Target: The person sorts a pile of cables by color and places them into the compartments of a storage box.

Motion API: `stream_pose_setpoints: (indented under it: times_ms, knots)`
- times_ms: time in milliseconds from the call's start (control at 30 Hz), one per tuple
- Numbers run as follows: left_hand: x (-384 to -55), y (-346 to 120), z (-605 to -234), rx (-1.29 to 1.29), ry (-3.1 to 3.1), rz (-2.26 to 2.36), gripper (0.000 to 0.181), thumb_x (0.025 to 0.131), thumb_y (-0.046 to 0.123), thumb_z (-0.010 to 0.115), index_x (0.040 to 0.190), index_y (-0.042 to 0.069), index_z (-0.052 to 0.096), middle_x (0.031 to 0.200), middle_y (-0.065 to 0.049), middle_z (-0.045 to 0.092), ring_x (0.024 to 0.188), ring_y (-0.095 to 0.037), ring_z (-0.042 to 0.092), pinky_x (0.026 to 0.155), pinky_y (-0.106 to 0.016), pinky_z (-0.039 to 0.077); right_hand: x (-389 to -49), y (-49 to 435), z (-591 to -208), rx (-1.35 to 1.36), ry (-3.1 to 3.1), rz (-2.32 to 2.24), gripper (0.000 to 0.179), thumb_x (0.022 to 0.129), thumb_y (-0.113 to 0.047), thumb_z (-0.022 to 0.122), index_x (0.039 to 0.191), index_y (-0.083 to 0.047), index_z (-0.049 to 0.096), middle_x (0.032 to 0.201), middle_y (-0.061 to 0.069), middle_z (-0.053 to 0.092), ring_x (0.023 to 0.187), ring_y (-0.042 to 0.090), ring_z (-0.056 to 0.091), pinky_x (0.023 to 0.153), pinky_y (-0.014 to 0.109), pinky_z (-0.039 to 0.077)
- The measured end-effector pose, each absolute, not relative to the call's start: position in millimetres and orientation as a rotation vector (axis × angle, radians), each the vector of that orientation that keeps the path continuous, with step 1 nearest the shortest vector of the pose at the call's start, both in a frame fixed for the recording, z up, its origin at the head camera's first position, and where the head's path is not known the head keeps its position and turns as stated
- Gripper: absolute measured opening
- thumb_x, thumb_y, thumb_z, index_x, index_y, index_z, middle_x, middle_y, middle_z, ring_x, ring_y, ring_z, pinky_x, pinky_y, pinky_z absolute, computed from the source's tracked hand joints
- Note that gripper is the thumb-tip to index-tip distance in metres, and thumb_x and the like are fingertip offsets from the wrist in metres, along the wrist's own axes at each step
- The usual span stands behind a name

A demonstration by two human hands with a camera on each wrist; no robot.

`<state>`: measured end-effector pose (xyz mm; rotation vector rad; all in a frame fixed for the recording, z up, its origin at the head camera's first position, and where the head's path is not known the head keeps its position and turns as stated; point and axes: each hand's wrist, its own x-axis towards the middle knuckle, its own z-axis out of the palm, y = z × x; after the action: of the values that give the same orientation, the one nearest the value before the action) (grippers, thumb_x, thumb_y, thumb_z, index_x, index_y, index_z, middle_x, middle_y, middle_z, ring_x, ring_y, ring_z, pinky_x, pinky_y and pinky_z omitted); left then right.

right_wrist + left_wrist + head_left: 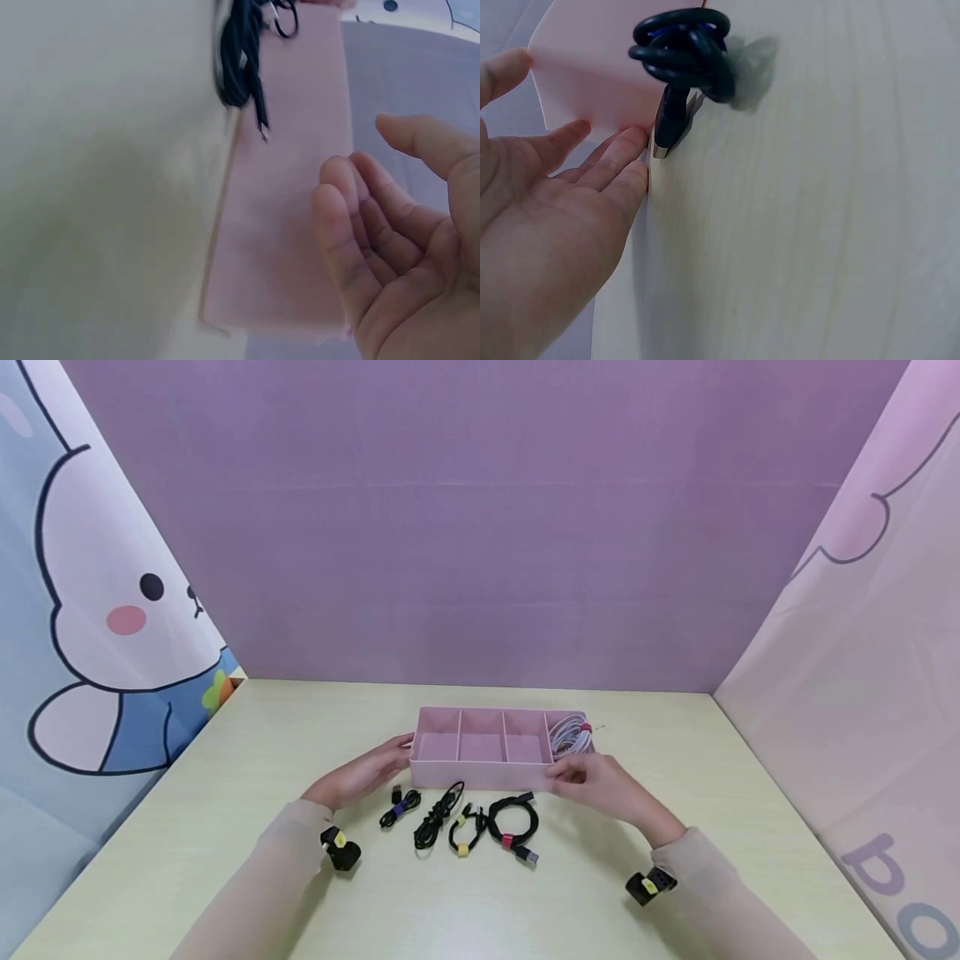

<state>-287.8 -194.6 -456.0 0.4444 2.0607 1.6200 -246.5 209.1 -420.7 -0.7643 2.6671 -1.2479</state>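
A pink divided box [480,775] stands lengthwise on the table. In its right-end compartment lies a coiled white cable [572,735] with a red tie; the other compartments show bare floors. My left hand [372,770] touches the box's left end with its fingertips, fingers mostly straight. At the front right corner, my right hand [596,787] has loosely bent fingers and a thumb held apart, with nothing between them in the right wrist view. Before the box lie a black cable with a purple tie [400,808] and a long black cable bundle [429,831].
Farther right in that row are a small black cable with yellow ties [462,851] and a looped black USB cable with a red tie [507,841]. The pale wooden table [480,918] meets a purple backdrop [480,568] behind; printed cloths hang at both sides.
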Motion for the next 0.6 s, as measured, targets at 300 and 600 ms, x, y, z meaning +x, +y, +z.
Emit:
stream_pose_setpoints:
  times_ms: [300,600]
  knots:
    - [-289,-195,-457,0.44,2.058,1.638,0.068,0.108,0.036,0.041,0.161,0.008,0.01,0.165,-0.014,0.014,0.15,-0.034,0.017,0.122,-0.046,0.012,-244,203,-432,-0.821,2.587,-1.248,0.023,0.092,-0.021,0.074,0.106,-0.003,0.074,0.088,-0.003,0.069,0.077,0.012,0.06,0.066,0.024,0.055]
    - [-289,-195,-458,0.411,2.076,1.625,0.065,0.108,0.032,0.041,0.161,0.01,0.011,0.166,-0.01,0.016,0.15,-0.031,0.019,0.122,-0.043,0.015,-244,200,-435,-0.794,2.612,-1.213,0.021,0.091,-0.02,0.075,0.104,-0.004,0.075,0.088,-0.003,0.069,0.075,0.013,0.059,0.063,0.023,0.053]
